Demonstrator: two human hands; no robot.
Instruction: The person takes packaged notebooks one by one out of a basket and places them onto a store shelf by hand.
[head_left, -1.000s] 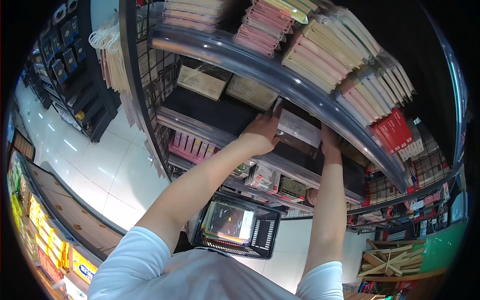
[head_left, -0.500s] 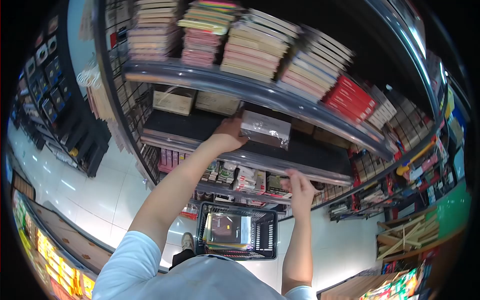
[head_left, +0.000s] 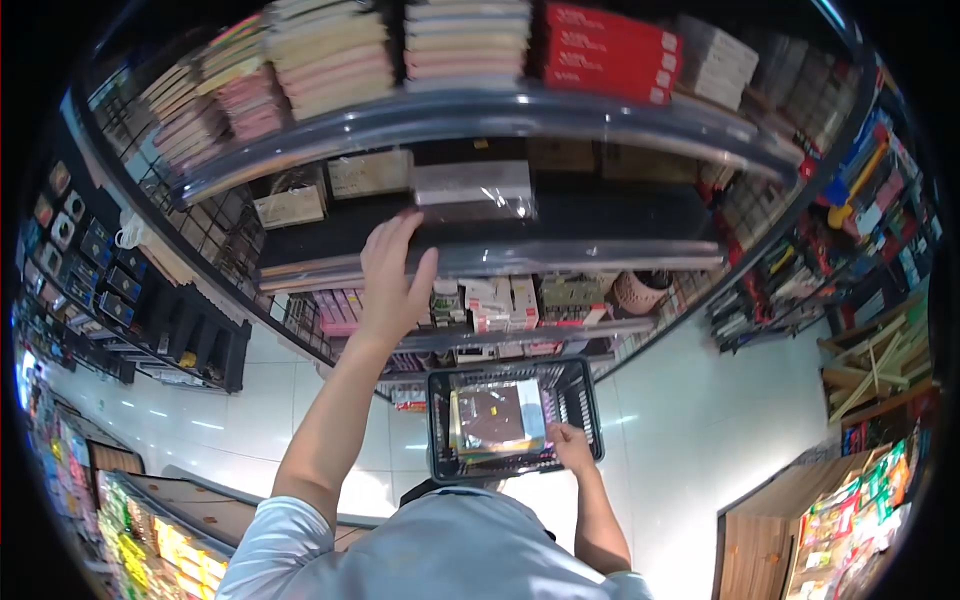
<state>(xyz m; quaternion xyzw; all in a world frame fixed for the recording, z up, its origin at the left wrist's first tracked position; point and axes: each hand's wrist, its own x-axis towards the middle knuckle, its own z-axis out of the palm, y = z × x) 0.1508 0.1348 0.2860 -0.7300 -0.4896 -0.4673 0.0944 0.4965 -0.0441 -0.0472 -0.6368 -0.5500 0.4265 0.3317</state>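
My left hand (head_left: 395,280) is open, thumb and fingers apart, in front of the middle shelf. Its fingertips come near the lower left corner of a pale box in clear plastic wrap (head_left: 473,190); whether they touch cannot be told. My right hand (head_left: 572,447) is inside the right part of a black shopping basket (head_left: 435,425), its fingers curled beside the stack's right edge. What they grip, if anything, is too small to make out. Flat plastic-wrapped packs (head_left: 493,415), brown and whitish on top, lie in the basket.
Stacks of notebooks or paper (head_left: 330,65) and red boxes (head_left: 612,55) fill the upper shelf. More pale boxes (head_left: 370,174) stand left of the wrapped box. Small packets (head_left: 500,303) line the lower shelf. Wooden sticks (head_left: 870,365) fill a rack at right.
My left hand has let go of the wrapped box, which now sits farther back on the shelf, and drawn back. My right hand has moved from the shelf edge down into the basket. The view has turned.
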